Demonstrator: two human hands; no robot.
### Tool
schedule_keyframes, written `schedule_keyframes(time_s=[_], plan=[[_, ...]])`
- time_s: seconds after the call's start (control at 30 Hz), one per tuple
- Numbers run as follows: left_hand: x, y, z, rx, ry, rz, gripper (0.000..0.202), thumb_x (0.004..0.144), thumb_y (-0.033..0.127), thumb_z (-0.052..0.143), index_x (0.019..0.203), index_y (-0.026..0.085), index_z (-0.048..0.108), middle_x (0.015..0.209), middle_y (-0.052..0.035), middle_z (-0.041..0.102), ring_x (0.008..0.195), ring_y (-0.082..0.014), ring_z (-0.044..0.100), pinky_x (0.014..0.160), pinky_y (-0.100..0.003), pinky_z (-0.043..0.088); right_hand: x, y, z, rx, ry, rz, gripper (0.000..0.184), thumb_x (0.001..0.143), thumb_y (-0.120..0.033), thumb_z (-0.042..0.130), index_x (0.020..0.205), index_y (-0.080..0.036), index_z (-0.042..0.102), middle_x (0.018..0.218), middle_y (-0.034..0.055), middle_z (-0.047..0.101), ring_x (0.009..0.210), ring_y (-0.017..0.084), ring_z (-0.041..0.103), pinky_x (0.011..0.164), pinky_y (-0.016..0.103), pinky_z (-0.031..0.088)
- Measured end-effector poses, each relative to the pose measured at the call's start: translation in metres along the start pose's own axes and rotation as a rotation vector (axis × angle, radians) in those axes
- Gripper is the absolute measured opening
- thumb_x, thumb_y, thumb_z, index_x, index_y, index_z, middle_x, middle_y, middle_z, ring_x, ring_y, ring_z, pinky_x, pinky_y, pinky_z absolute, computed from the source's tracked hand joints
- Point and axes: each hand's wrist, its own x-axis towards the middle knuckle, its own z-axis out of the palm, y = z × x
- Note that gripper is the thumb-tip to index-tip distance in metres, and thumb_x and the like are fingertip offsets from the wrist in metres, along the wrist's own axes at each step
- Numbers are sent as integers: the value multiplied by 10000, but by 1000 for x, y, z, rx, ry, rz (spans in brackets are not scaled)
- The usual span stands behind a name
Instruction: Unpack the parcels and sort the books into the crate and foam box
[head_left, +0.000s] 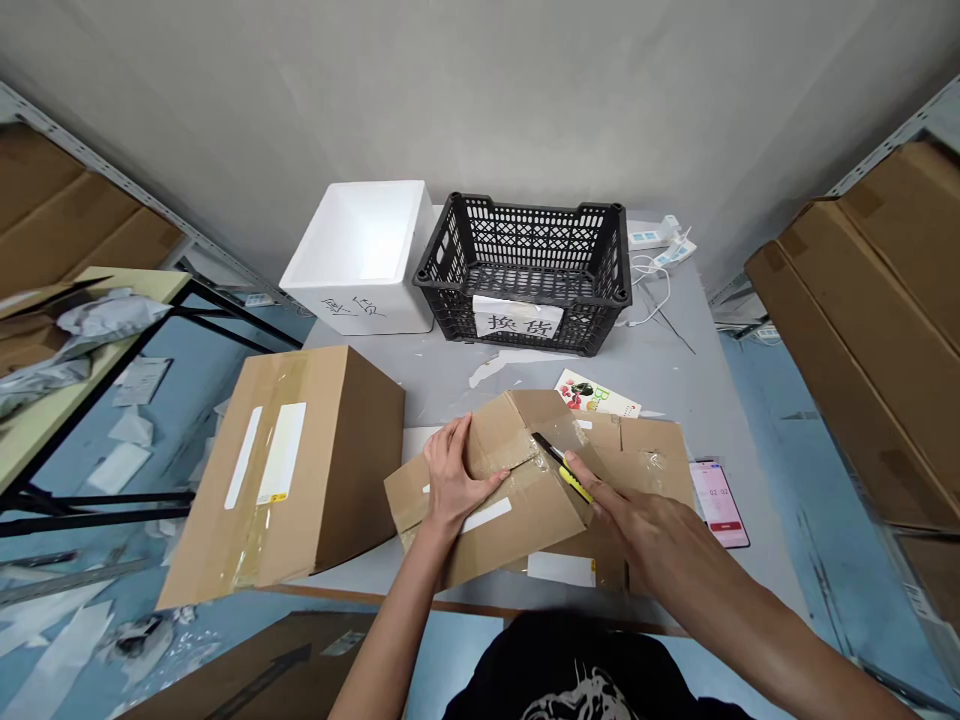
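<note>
Yellow box cutter (574, 480) held in narrow grip by right hand (637, 510), tip at taped seam (517, 462) of cardboard box (525, 515) near tabletop (450, 385) front edge; left hand (454, 480) spread wide, pressed on box.

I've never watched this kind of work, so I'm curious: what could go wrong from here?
The yellow cutter in the right hand points toward the left hand, which is pressing on the same cardboard box, so a slip could cut that hand. Pushed too deep, the cutter might also nick anything inside the box, though no contents are visible.
</note>
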Motion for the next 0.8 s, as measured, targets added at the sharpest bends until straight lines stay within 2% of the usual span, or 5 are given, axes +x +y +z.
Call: schedule_keyframes(time_s=[0.17, 0.33, 0.5, 0.8], plan=[[1, 2, 2, 10, 39, 42, 863, 719, 705, 508, 1394, 193, 342, 1195, -151, 534, 1074, -305, 515, 955, -460, 357, -8, 0, -2, -8, -23, -8, 953, 613, 15, 365, 1494, -275, 145, 694, 7, 647, 485, 139, 541, 444, 237, 373], [2, 3, 3, 21, 39, 49, 873, 717, 711, 508, 1398, 193, 336, 1202, -150, 530, 1073, -306, 514, 962, -464, 346, -14, 0, 0, -58, -20, -5, 956, 638, 32, 368, 1499, -273, 86, 668, 3, 621, 470, 134, 524, 435, 234, 354], [2, 2, 4, 23, 21, 21, 885, 701, 704, 529, 1398, 193, 337, 1208, -153, 529, 1085, -310, 507, 963, -464, 343, -22, 0, 6, -168, -27, -1, 986, 613, 49, 361, 1500, -282, 84, 655, 5, 609, 435, 129, 502, 411, 231, 339], [8, 11, 9, 15, 17, 56, 852, 704, 659, 574, 1376, 179, 365, 1196, -158, 537, 1091, -306, 509, 956, -457, 345, -39, 0, 7, -205, -63, 102, 967, 670, -1, 463, 1501, -286, 59, 627, -8, 591, 408, 142, 482, 380, 251, 341]])
